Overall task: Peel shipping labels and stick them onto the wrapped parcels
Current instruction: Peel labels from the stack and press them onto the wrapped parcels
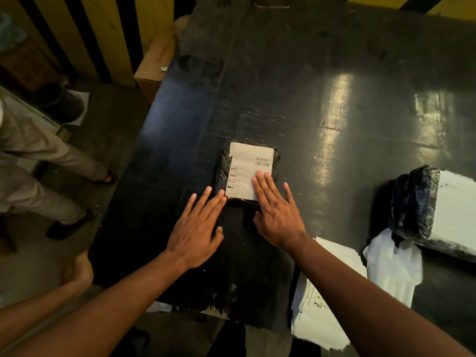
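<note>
On parcel [275, 161]: label [247, 163], right hand [275, 215] pressing.

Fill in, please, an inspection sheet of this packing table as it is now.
Surface: dark glossy scratched table.
Job's things: small black-wrapped parcel carries a white barcode shipping label; larger black-wrapped parcel at right edge.
Clutter: white peeled backing sheets near the front right.
Grippers: left hand flat, fingertips at the small parcel's edge; right hand flat, fingers pressing the label.
Cables: nothing seen.
Surroundings: brown cardboard box; another person's trousered legs at left.
</note>
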`<state>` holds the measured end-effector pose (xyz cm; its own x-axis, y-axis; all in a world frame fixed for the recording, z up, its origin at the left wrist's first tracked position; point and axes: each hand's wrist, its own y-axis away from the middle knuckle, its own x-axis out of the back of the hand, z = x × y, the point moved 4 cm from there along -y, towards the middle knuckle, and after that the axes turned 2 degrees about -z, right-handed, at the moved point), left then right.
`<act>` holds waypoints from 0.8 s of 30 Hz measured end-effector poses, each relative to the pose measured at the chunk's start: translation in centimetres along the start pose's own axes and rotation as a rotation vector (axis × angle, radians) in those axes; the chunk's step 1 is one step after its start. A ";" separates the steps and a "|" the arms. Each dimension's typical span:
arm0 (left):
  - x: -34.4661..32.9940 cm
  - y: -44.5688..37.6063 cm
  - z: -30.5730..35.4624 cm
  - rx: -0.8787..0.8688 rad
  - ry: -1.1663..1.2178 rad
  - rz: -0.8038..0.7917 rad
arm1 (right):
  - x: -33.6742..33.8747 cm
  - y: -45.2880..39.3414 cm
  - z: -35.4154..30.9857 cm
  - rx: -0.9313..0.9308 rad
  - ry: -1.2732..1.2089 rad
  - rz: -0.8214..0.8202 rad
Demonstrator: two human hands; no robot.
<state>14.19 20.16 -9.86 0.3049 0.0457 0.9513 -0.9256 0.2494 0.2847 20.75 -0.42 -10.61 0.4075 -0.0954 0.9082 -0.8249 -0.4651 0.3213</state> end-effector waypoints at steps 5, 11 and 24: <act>1.9 -4.9 3.5 -0.083 0.007 -0.025 | -0.1 -0.1 0.0 -0.002 -0.002 0.010; 2.1 -5.1 0.9 -0.082 -0.151 -0.073 | 0.1 0.0 0.4 0.006 0.033 -0.006; 4.1 -9.6 2.8 -0.083 -0.071 -0.105 | -0.1 -0.2 0.5 0.013 0.014 0.003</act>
<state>23.72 15.21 -8.31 0.3798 -0.0531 0.9236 -0.8667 0.3287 0.3753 21.09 -0.73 -10.91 0.3996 -0.0842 0.9128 -0.8207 -0.4765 0.3153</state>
